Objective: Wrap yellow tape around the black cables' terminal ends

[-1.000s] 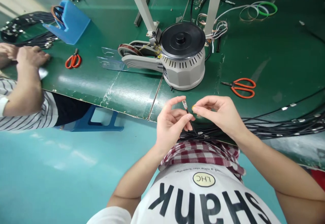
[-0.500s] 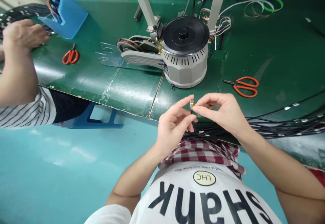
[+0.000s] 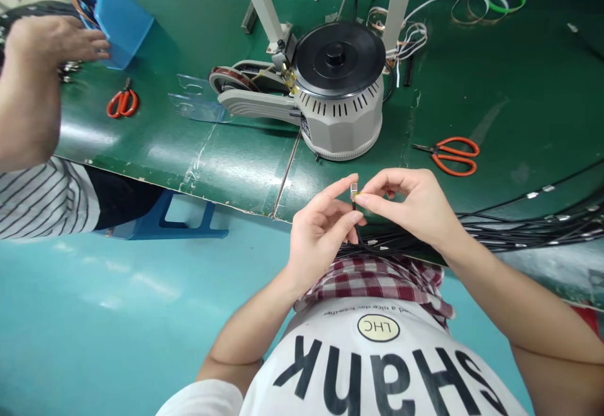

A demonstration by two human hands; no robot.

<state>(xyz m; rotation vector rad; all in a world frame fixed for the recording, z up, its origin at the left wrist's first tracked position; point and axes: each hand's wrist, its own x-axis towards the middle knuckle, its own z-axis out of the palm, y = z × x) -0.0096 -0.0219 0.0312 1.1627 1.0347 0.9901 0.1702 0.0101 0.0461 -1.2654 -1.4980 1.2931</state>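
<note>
My left hand [image 3: 319,230] pinches a thin black cable just below its small metal connector tip [image 3: 353,189], holding it upright over the near table edge. My right hand [image 3: 409,205] is closed in a pinch against that tip, pressing a small yellow piece of tape onto it. The cable runs down into a bundle of black cables [image 3: 519,230] lying along the table edge to the right. Both hands are close to my body, in front of a grey tape dispenser [image 3: 337,92] with a black round top.
Orange scissors [image 3: 448,153] lie right of the dispenser on the green table [image 3: 519,101]. A second pair of orange scissors [image 3: 121,102] and a blue bin [image 3: 117,19] are far left, where a co-worker's hand [image 3: 51,41] reaches. White posts and loose wire loops [image 3: 491,4] stand behind.
My hands have come together: the right fingers closed onto the connector tip held by the left. The co-worker's hand moved from the table edge toward the blue bin.
</note>
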